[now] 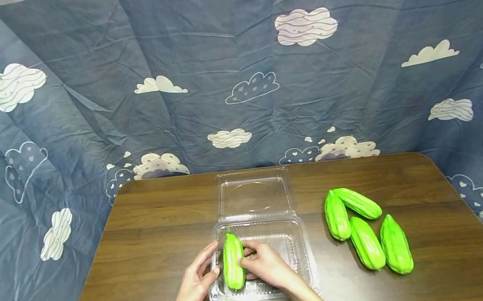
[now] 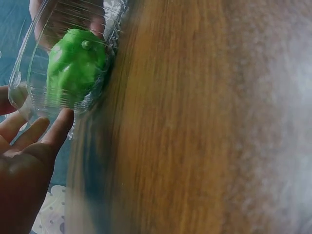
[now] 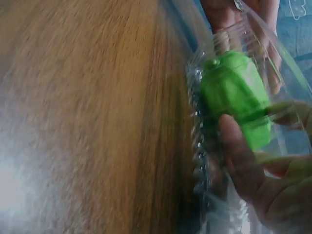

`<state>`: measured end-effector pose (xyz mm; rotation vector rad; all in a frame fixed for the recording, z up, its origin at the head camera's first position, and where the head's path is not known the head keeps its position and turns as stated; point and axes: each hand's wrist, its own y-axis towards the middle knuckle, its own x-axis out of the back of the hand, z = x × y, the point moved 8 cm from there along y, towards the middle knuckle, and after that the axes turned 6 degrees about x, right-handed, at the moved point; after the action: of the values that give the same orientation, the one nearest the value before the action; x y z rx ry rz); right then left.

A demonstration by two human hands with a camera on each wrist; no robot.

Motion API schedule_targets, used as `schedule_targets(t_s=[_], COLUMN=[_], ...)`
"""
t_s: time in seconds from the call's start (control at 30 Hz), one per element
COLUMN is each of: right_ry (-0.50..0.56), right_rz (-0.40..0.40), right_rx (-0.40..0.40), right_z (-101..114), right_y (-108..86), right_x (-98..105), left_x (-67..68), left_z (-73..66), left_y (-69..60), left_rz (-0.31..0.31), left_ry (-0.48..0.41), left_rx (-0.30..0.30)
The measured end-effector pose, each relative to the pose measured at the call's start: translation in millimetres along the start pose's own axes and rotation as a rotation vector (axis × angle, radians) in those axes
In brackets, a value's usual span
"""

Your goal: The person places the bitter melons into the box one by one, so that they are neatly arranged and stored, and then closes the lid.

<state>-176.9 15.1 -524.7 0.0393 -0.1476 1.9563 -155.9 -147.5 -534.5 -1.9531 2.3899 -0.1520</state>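
Observation:
A bright green, ridged bitter melon (image 1: pixel 234 263) lies lengthwise along the left side of a clear plastic clamshell container (image 1: pixel 300 249). My right hand (image 1: pixel 268 265) reaches into the container from the right and holds the melon with its thumb and fingers. Nearly straight fingers of my left hand (image 1: pixel 193 283) rest against the container's left outer wall. In the left wrist view, the left fingertips (image 2: pixel 64 117) touch the clear wall beside the melon (image 2: pixel 75 66). Through the plastic in the right wrist view, the right thumb (image 3: pixel 231 129) meets the melon (image 3: pixel 239 87).
To the right on the brown wooden table (image 1: pixel 149 218) lie several more bitter melons (image 1: pixel 397 246) in a loose group. The container's lid (image 1: pixel 254 194) is folded back flat toward the table's far edge. A blue cloth with cloud prints (image 1: pixel 213 73) hangs behind.

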Motion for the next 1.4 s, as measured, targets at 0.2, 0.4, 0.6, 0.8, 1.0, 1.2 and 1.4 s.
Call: schedule_targets(t_s=[0.2, 0.4, 0.6, 0.8, 1.0, 1.2, 1.4], right_ry=[-0.071, -0.048, -0.047, -0.041, -0.022, -0.017, -0.075], right_rz=[-0.019, -0.043, -0.044, -0.044, -0.048, -0.048, -0.052], right_rx=[-0.019, -0.035, -0.024, -0.035, -0.042, -0.045, -0.002], right_z=[1, -2, -1, -1, -1, -3, 1], right_y=[2.0, 3.6, 4.1, 3.0, 0.6, -1.3, -6.9], right_x=[-3, -5, -5, -3, 0, 3, 11], left_x=[-1.9, -2.6, -1.9, 0.2, -1.5, -3.2, -2.9], left_z=[-0.1, -0.8, -1.6, -2.8, -2.1, -2.3, -1.8], left_y=[-1.7, -1.2, -0.1, 0.3, 0.7, -0.2, -1.1], left_rz=[0.031, 0.044, 0.051, 0.034, 0.041, 0.037, 0.022], left_ry=[0.006, 0.004, 0.001, 0.012, 0.031, 0.036, 0.010], left_rx=[-0.012, -0.026, -0.026, -0.025, -0.014, -0.018, -0.018])
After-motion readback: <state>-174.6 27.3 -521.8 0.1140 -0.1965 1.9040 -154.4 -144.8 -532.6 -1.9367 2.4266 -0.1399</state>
